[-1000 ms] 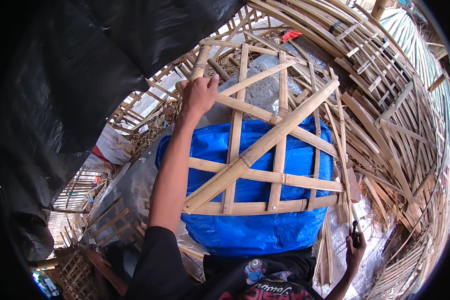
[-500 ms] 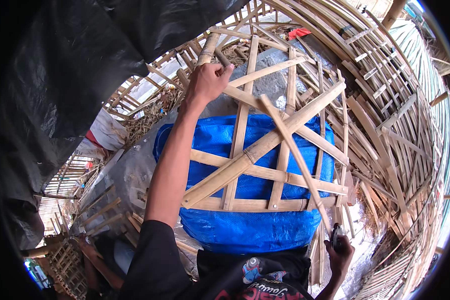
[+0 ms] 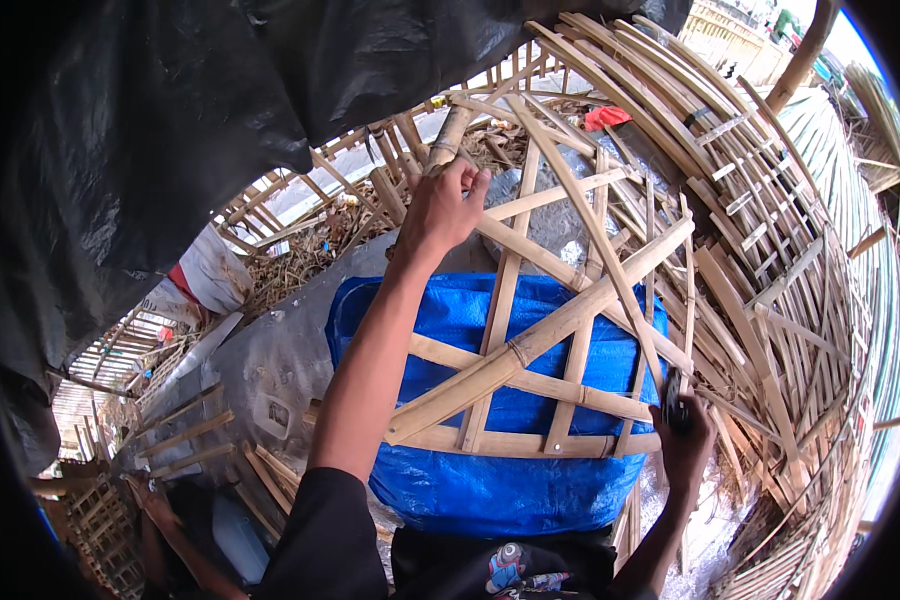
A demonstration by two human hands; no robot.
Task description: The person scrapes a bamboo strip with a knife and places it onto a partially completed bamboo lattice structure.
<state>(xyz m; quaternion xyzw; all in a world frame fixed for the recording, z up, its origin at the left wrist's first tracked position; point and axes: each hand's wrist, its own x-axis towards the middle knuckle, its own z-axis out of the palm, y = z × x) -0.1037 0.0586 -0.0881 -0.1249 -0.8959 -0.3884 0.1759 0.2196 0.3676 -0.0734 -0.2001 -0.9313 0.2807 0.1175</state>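
A lattice of bamboo strips (image 3: 485, 440) lies across a bundle wrapped in blue tarp (image 3: 510, 490) in front of me. Over it slants a thicker split bamboo piece (image 3: 570, 312). My left hand (image 3: 447, 208) is closed at the lattice's far left corner, beside an upright bamboo post (image 3: 449, 135); what its fingers hold is hidden. My right hand (image 3: 686, 440) is at the near right corner, wrapped round a dark hand tool (image 3: 678, 400) whose kind I cannot make out. A loose narrow strip (image 3: 592, 225) runs diagonally over the lattice, its near end by that tool.
Stacked bamboo slats (image 3: 770, 260) fill the right side. A black plastic sheet (image 3: 170, 120) hangs at the upper left. A red scrap (image 3: 606, 118) lies at the back. Another person's arm (image 3: 175, 535) is at the lower left, beside a woven bamboo piece (image 3: 100, 535).
The right hand has moved up with the dark tool, and the narrow strip has shifted farther away across the lattice. The left hand stays closed near the post. The view has tilted slightly.
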